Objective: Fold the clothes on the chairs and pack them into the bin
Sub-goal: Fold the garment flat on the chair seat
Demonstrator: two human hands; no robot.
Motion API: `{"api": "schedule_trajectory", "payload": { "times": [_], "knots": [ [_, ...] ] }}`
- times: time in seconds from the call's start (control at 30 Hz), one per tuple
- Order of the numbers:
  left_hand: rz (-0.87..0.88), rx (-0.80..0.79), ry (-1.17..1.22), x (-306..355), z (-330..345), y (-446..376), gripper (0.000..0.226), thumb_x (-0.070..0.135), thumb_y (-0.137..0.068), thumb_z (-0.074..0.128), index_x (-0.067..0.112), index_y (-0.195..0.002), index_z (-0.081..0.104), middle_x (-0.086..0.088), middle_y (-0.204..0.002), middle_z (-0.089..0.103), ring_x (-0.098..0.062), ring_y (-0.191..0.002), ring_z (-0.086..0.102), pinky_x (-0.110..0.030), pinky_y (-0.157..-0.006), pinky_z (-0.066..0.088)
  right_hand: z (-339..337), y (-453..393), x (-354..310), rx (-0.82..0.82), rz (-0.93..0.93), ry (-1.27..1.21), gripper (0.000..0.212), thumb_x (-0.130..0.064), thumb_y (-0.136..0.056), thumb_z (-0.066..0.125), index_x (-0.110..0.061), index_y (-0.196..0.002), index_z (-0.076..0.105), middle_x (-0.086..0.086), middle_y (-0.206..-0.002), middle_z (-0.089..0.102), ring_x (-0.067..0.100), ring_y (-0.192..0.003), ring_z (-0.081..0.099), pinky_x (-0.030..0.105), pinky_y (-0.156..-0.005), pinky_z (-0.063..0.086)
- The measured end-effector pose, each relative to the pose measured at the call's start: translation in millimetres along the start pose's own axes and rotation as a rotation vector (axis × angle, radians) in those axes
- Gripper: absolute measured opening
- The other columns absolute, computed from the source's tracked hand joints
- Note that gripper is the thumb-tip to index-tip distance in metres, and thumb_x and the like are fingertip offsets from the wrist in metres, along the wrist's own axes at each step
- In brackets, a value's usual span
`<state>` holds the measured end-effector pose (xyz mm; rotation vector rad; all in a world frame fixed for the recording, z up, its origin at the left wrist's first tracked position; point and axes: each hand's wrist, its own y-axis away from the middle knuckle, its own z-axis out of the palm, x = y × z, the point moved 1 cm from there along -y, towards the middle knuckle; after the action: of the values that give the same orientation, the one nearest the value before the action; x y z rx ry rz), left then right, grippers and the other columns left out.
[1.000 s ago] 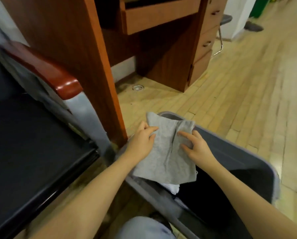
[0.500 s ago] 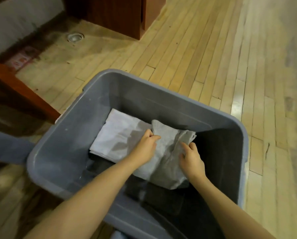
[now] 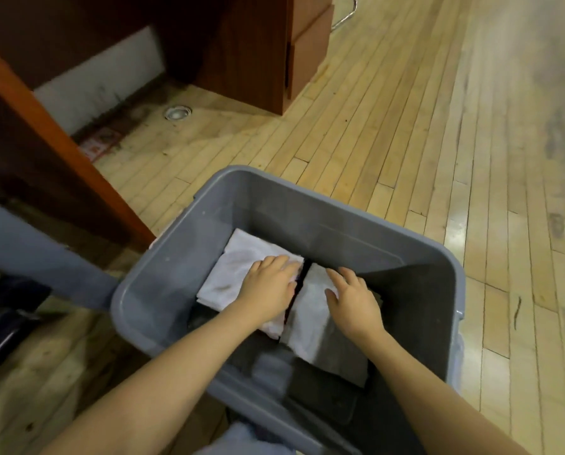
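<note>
A folded light grey cloth [image 3: 320,326] lies inside the grey plastic bin [image 3: 182,257], beside a folded white cloth [image 3: 231,274] toward its left wall; the right hand [image 3: 353,297] and left hand [image 3: 271,287] press flat, fingers straight, one on each

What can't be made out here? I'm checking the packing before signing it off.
Head view only:
- The white folded cloth is partly covered by the left hand.
- The grey folded cloth is partly under the right hand.
- The bin has its near rim cut off by the frame's edge.
- The dark clothes beneath merge in shadow.
</note>
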<state>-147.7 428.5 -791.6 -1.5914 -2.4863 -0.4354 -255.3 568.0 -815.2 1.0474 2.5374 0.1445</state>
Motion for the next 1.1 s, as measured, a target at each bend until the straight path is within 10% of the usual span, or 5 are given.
{"api": "schedule_trajectory", "payload": {
  "times": [0.6,1.1],
  "knots": [
    [-0.362,0.507,-0.085,-38.9,-215.9,229.3,0.04,0.028,-0.098,0.043,0.019,-0.137,0.045,0.002,-0.141,0.045,-0.017,-0.127,0.041,-0.032,-0.102,0.031,-138.4,87.7,-219.7,0.272,-0.665,-0.115,0.036,-0.029,-0.101,0.039,-0.021,-0.135,0.051,-0.001,-0.12,0.059,0.019,-0.108,0.055,0.034,-0.079,0.05],
    [-0.928,0.734,-0.121,-109.4,-213.4,522.5,0.043,0.029,-0.098,0.045,0.019,-0.139,0.044,0.002,-0.143,0.044,-0.017,-0.127,0.043,-0.032,-0.105,0.033,-65.9,238.5,-475.8,0.084,-1.252,-0.132,0.036,-0.031,-0.1,0.043,-0.022,-0.133,0.052,-0.006,-0.11,0.06,0.013,-0.095,0.059,0.028,-0.075,0.047]
  ]
}}
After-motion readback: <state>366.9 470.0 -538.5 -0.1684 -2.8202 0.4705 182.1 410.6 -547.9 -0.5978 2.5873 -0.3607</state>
